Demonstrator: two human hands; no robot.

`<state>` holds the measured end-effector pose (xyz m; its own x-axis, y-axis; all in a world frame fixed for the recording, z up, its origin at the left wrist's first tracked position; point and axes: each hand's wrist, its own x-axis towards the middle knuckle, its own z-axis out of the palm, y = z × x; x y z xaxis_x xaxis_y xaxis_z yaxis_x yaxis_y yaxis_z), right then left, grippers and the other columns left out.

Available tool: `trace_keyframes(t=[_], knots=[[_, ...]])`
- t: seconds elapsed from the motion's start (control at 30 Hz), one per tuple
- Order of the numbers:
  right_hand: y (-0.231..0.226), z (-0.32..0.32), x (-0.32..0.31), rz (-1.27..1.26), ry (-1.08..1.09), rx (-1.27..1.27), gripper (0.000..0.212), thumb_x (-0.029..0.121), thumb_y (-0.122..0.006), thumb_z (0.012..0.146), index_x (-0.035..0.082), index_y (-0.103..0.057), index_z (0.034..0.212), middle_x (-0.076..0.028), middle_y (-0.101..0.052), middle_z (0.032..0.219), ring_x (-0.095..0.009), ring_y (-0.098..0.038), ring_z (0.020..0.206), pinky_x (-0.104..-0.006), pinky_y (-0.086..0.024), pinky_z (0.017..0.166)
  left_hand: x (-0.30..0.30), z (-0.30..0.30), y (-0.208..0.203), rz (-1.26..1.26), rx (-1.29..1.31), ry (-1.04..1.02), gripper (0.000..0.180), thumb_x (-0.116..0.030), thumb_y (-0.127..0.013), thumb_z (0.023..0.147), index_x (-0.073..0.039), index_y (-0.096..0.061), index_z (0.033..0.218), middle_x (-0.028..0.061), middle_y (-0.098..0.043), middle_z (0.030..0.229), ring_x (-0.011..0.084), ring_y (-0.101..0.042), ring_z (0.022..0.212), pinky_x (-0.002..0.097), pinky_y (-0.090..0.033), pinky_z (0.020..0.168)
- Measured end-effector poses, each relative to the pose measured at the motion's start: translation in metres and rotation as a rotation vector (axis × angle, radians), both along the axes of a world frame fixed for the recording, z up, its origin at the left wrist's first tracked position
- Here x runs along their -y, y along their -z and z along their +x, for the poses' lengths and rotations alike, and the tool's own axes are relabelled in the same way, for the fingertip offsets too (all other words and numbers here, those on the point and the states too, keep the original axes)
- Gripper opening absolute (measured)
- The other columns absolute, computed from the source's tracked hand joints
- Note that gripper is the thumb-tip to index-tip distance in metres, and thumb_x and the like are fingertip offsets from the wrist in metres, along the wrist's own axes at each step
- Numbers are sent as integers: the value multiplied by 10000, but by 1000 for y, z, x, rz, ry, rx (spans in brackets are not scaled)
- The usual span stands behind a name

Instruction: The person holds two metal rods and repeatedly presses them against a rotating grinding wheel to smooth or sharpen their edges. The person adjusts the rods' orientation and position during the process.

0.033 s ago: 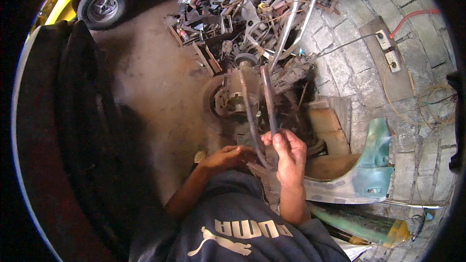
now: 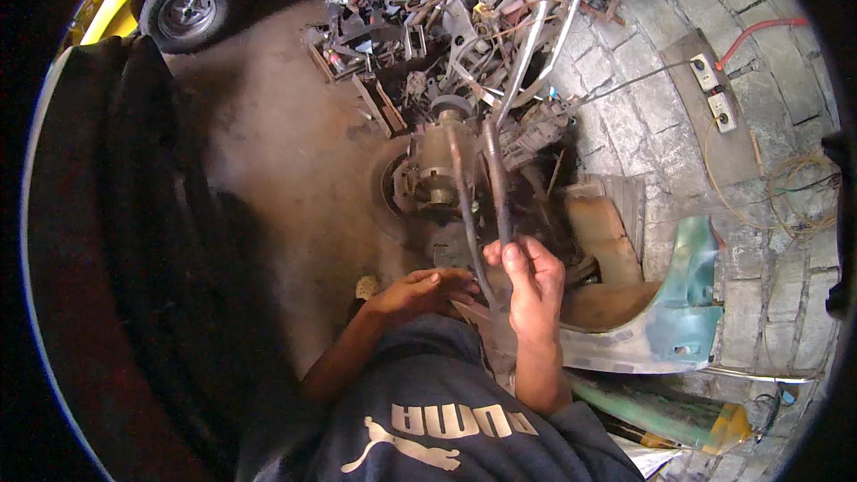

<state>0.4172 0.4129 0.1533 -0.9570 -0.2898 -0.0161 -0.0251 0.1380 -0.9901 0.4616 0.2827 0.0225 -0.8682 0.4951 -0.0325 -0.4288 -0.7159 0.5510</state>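
Note:
My right hand (image 2: 531, 281) is closed round the lower part of a rusty, dark metal bar (image 2: 496, 178) that points away from me. A thinner, slightly bent metal rod (image 2: 466, 210) runs close along its left side, its near end beside my right wrist. Whether the two pieces join is hidden. In front of my waist, my left hand (image 2: 420, 293) has its fingers stretched toward the thin rod, the thumb lying on top. The left fingertips are close to the rod; whether they touch it I cannot tell. Past the bars stands a rusty mechanical part (image 2: 437, 156) with a round drum.
Scrap metal (image 2: 464, 27) is heaped at the far side. A teal car fender (image 2: 687, 303) lies at right on the paving, with power sockets (image 2: 714, 94) on a board beyond. A dark car part (image 2: 152, 241) fills the left; a yellow car's wheel (image 2: 186, 11) is behind.
The far ends of the bar and rod have shifted slightly to the right. My left fingers have moved a little; my right hand keeps its grip.

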Motion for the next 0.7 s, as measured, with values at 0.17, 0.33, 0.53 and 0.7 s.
trace_keyframes(t=[0.17,0.33,0.53,0.7], knots=[[3,-16,-1,-42,22,-69,216,165,-494,884,-31,-569,829,-68,-597,763,-115,-543,722,-237,-424,686,-3,-7,-1,-362,-93,-223,425,-221,-469,894,2,-387,1246,114,-493,1172,206,-494,1060,326,-399,896],[2,-13,-2,-74,-16,-62,219,169,-499,880,-38,-564,851,-69,-594,782,-115,-541,732,-235,-426,693,4,-17,-15,-82,-64,-242,373,-192,-494,882,19,-443,1185,104,-557,1071,204,-554,967,328,-443,836],[-7,-9,-1,-121,-50,-76,202,155,-502,872,-38,-559,850,-72,-584,786,-115,-531,730,-237,-423,691,2,-18,-30,-125,-37,-302,340,-161,-502,876,29,-463,1155,109,-590,1007,203,-603,862,290,-491,740],[-17,-8,-2,-140,-69,-107,195,146,-485,874,-34,-554,839,-70,-575,798,-107,-514,718,-232,-419,676,2,-21,-42,-163,-39,-291,342,-151,-497,877,31,-456,1164,117,-593,1005,213,-608,869,276,-506,706]])
